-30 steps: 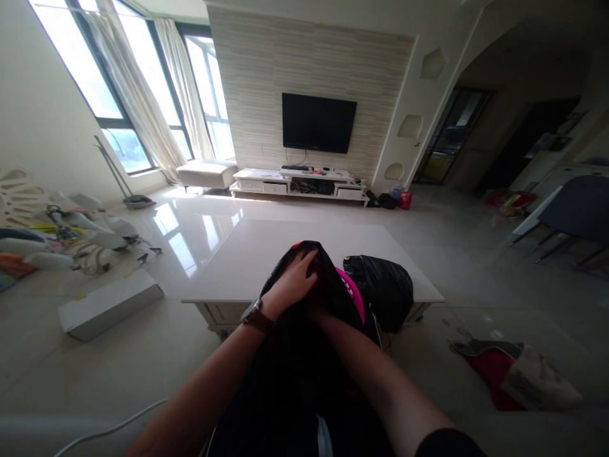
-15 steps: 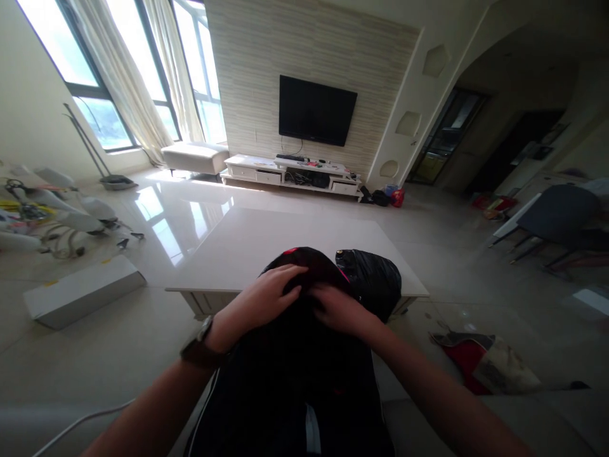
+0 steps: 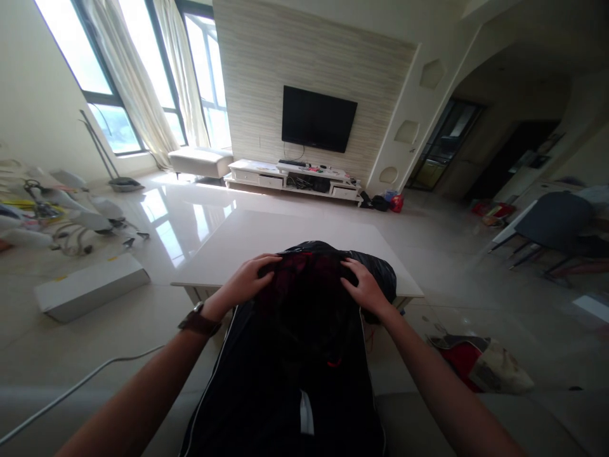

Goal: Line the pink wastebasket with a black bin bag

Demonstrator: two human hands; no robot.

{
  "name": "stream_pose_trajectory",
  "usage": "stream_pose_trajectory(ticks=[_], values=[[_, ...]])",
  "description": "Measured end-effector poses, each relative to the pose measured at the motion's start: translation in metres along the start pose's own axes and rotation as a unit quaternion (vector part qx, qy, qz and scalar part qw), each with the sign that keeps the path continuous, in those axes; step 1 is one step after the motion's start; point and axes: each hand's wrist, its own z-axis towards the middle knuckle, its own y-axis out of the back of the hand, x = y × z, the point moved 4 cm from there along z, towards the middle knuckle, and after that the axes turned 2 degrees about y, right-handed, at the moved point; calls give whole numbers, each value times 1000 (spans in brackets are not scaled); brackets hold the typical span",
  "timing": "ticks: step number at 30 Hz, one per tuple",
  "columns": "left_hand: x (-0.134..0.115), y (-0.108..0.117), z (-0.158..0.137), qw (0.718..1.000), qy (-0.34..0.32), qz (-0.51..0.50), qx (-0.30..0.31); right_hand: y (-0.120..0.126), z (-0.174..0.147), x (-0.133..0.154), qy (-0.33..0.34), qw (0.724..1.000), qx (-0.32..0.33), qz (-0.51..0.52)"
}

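A black garment [image 3: 295,362] with white piping lies lengthwise in front of me, its far end bunched with dark red fabric showing. My left hand [image 3: 247,279], a watch on its wrist, grips the left side of that bunched end. My right hand [image 3: 364,289] grips the right side, the two hands spread apart. Behind the bunch, a shiny black bag [image 3: 383,276] sits on the near edge of the white coffee table [image 3: 266,241].
A red and beige bag [image 3: 480,368] lies on the floor to the right. A white box [image 3: 90,292] and a cable [image 3: 71,387] lie on the left, with clutter beyond. A TV and low cabinet stand at the far wall; a dark chair [image 3: 556,222] stands right.
My hands have moved apart from the middle of the bunched end to its two sides, spreading the fabric. The pink lining seen earlier is now covered.
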Motion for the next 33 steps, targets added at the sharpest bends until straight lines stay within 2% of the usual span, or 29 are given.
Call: stream_pose_trajectory(ticks=[2,4,10,17,22,24,29,33], values=[[24,-10,11,995,67,-74,-18,-12,11,-22,-50,997,-6,54],[39,-21,20,990,99,-97,-21,-26,21,-40,-94,990,0,101],[49,-40,30,979,139,-151,1,-56,44,-71,-141,980,24,139],[79,-28,42,960,216,-166,-70,-44,57,-86,-158,981,-45,100],[91,-31,48,943,248,-221,14,-42,70,-89,-172,977,-18,122],[92,-32,47,937,257,-236,21,-44,75,-90,-187,971,-9,147],[92,-29,47,912,282,-297,-7,-42,82,-90,-228,943,-18,243],[94,-30,51,888,305,-343,4,-43,84,-87,-289,898,53,328]])
